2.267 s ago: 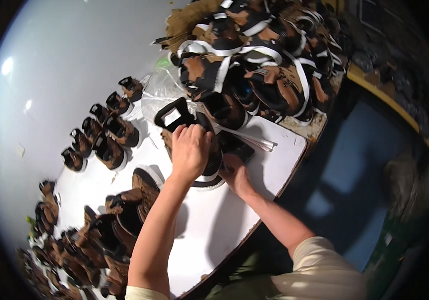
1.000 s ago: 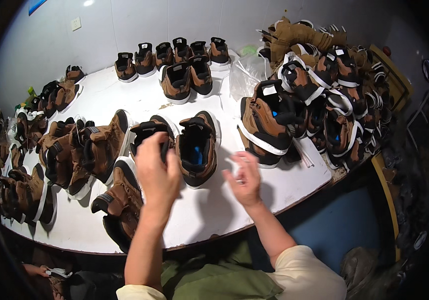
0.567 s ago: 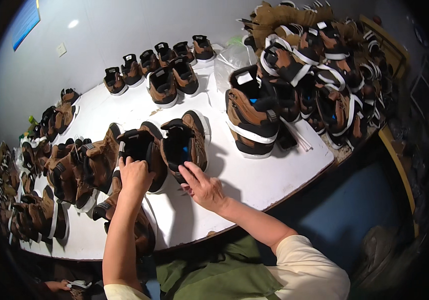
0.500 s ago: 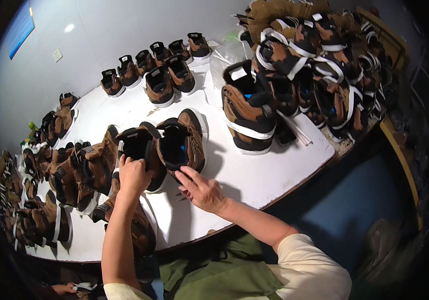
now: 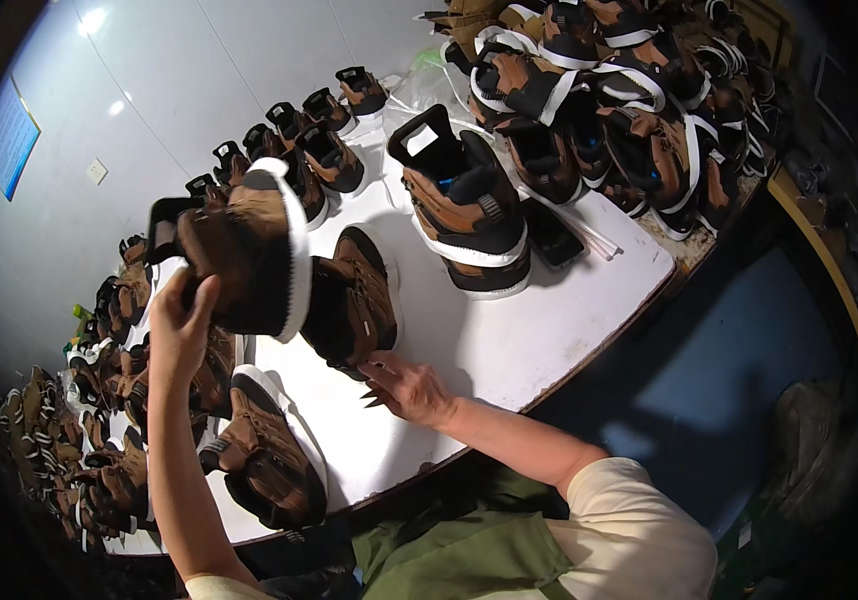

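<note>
My left hand grips a brown and black shoe with a white sole, lifted above the table and tilted. My right hand is at the heel of another brown shoe that stands on the table, its fingers bent against the heel edge. Small dark pointed tips show below those fingers; what they belong to I cannot make out. Close to my left forearm, a third shoe rests near the table's front edge.
On the white table, a larger shoe stack stands beside a dark phone. Shoes are heaped at the far right. Several stand along the back, and more crowd the left side. A clear plastic bag lies behind.
My left hand has lifted its shoe off the table, up and to the left, turning it sole outward. My right hand stays by the other shoe's heel, fingers more bent. The view has shifted slightly.
</note>
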### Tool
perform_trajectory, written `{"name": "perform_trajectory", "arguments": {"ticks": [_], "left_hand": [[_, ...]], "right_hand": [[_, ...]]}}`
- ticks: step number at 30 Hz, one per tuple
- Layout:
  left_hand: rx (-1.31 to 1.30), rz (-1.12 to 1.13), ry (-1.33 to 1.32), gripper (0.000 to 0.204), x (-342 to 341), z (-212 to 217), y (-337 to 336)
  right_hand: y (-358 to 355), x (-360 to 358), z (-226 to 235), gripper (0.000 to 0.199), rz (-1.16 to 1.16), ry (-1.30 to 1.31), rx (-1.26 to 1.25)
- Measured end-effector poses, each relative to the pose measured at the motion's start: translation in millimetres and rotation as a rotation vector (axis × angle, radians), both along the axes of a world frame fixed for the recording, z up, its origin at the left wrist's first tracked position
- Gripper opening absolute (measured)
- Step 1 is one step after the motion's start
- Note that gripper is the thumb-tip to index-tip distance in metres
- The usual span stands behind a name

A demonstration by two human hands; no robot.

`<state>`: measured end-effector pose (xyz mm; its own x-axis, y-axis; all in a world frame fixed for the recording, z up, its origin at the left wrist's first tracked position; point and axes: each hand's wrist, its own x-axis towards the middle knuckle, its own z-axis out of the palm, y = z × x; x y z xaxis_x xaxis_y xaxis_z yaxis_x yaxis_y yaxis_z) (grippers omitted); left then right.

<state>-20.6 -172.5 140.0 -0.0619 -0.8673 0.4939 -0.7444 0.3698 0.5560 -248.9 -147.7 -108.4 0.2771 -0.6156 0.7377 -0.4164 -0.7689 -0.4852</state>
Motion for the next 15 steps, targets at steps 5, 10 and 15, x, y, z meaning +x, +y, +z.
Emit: {"name": "perform_trajectory", "arguments": {"ticks": [5, 10, 15], "left_hand": [[0.141, 0.049, -0.437, 0.033, -39, -8, -6], [0.170, 0.075, -0.524, 0.034, -39, -5, -7], [0.086, 0.019, -0.519, 0.037, -22, -1, -12]], "right_hand": [[-7, 6, -7, 0.049, -0.001, -0.096, 0.032], [-9, 1, 2, 0.044, 0.011, -0.075, -0.008], [0, -4, 18, 0.044, -0.019, -0.026, -0.056]]}}
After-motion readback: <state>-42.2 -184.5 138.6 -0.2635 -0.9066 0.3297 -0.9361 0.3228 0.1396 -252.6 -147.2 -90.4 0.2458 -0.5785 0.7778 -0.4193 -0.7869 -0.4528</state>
